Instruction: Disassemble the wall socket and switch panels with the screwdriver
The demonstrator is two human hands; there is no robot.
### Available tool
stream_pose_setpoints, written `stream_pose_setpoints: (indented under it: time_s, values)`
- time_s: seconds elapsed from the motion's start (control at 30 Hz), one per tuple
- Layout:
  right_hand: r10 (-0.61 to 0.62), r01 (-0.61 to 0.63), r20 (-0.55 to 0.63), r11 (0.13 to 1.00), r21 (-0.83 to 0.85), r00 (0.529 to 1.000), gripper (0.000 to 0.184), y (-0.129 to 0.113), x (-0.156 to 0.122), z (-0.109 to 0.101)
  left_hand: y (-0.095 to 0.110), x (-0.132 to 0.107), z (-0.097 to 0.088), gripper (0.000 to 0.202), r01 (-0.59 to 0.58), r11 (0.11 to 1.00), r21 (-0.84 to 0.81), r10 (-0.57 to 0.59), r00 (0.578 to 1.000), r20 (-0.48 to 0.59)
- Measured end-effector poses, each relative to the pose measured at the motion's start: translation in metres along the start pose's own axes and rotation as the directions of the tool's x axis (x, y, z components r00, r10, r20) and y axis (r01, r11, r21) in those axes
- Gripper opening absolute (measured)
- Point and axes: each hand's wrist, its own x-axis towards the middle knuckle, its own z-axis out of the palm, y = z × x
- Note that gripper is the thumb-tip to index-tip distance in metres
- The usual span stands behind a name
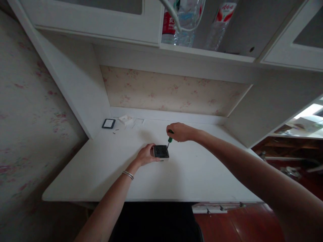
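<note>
My right hand [178, 131] is closed around the handle of a green screwdriver [170, 139]. Its shaft slants down, with the tip at the right side of a small box [161, 152] that has a black top face and white sides. The box rests on the white desk, and my left hand [146, 155] grips it from the left, fingers at the back edge and thumb at the front. Fine detail on the black face is too small to make out.
On the white desk [202, 174], a dark-framed square plate [108, 123], a white plastic piece [126, 119], a thin frame [139, 121] and two small dark screw-like bits [115, 131] lie at back left. Overhead, a shelf holds plastic bottles [219, 28] and a white cable [174, 15].
</note>
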Motion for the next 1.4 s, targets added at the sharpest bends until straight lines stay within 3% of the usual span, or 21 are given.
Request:
stream_pose_setpoints:
  time_s: [0.07,0.13,0.23,0.3,0.4,0.7,1.4]
  values:
    - [-0.061,0.060,0.017,0.998,0.026,0.998,0.032,-0.002,-0.002,-0.001,0.000,0.001,0.000,0.086,-0.002,1.000,-0.004,0.002,1.000,0.008]
    - [-0.048,0.047,0.022,0.999,0.025,0.999,0.038,-0.004,-0.003,-0.002,-0.001,0.001,-0.001,0.085,-0.010,1.000,-0.007,0.010,1.000,0.011]
    - [-0.010,0.010,-0.018,1.000,-0.024,1.000,0.030,-0.005,-0.004,0.000,-0.001,0.001,-0.001,0.085,-0.013,1.000,-0.004,0.013,1.000,0.008]
    - [-0.061,0.061,-0.023,0.998,-0.019,0.998,0.028,-0.005,-0.005,0.000,-0.001,0.000,0.000,0.086,-0.003,1.000,-0.003,0.003,1.000,0.001]
    - [-0.107,0.106,-0.016,0.994,-0.009,0.994,0.037,-0.003,-0.007,-0.002,-0.001,0.000,0.000,0.087,0.005,1.000,-0.007,-0.005,1.000,0.000]
    - [0.015,-0.012,-0.123,1.000,0.021,0.992,0.028,-0.008,-0.006,-0.014,-0.005,0.003,0.001,0.088,-0.024,0.999,0.027,0.023,1.000,0.007]
    - [-0.055,0.055,-0.055,0.998,-0.006,0.997,0.028,-0.015,0.016,0.005,-0.003,0.004,-0.002,0.083,-0.079,0.996,0.030,0.079,0.997,0.008]
